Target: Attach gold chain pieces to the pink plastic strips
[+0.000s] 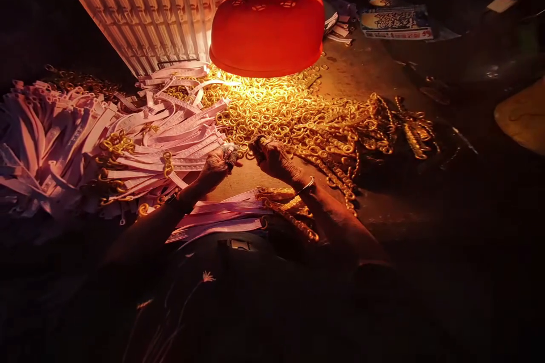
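Under the lamp, my left hand (pixel 216 167) is closed in a pinch beside the ends of pale pink straps (pixel 183 142). A small greyish patch shows at its fingertips; what they grip cannot be made out. Just to the right, my right hand (pixel 275 161) is curled closed at the near edge of a heap of gold rings (pixel 272 108). Something dark shows at its fingertips, too small to name. The two hands are a little apart. Closer to my body lie more pink straps (pixel 230 210) with gold chains (pixel 293 210) at their right ends, partly behind my right forearm.
A red lamp (pixel 268 28) hangs low above the rings. Behind stands a ribbed panel (pixel 162 5). A large bundle of straps (pixel 46 136) lies at left, gold chain lengths (pixel 383 125) at right. Printed packets (pixel 395 22) sit at the back right of the table (pixel 357 68).
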The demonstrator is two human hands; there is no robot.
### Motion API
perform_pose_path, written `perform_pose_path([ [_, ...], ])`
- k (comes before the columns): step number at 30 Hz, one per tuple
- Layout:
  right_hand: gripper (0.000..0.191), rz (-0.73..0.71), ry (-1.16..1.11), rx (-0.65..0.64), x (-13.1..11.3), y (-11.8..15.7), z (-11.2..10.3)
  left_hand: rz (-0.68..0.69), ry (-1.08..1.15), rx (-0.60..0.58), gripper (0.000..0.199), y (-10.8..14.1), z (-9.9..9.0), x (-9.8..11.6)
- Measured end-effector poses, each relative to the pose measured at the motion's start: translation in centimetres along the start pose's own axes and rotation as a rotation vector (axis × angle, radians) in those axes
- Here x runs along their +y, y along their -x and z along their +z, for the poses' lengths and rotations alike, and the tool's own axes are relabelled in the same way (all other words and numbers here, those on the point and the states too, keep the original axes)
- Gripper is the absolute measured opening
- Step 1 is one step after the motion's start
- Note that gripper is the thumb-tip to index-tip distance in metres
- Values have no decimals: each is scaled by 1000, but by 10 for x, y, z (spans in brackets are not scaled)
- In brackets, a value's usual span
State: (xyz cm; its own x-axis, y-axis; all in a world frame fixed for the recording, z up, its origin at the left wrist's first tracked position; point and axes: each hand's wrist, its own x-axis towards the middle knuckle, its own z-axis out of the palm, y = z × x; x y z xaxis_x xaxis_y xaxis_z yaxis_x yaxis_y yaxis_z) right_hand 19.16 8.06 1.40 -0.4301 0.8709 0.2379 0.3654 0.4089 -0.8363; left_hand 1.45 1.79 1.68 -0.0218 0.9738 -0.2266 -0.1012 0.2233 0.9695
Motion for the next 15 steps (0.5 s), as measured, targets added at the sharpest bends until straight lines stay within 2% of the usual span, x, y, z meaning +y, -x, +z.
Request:
perform_pose_path([
  [4, 19, -161, 436, -109, 8, -4, 6, 39, -103, -28, 34, -2, 1, -6],
  [7, 13, -211, 510, -183, 6, 1, 5, 47, -143, -63, 31, -4, -1, -11],
  [10, 14, -182, 383, -189, 3, 2, 5, 27, -149, -84, 30, -4, -1, -13],
  [15, 14, -57, -108, -73, -6, 3, 12, 21, -136, -61, 31, 1, 4, -3],
])
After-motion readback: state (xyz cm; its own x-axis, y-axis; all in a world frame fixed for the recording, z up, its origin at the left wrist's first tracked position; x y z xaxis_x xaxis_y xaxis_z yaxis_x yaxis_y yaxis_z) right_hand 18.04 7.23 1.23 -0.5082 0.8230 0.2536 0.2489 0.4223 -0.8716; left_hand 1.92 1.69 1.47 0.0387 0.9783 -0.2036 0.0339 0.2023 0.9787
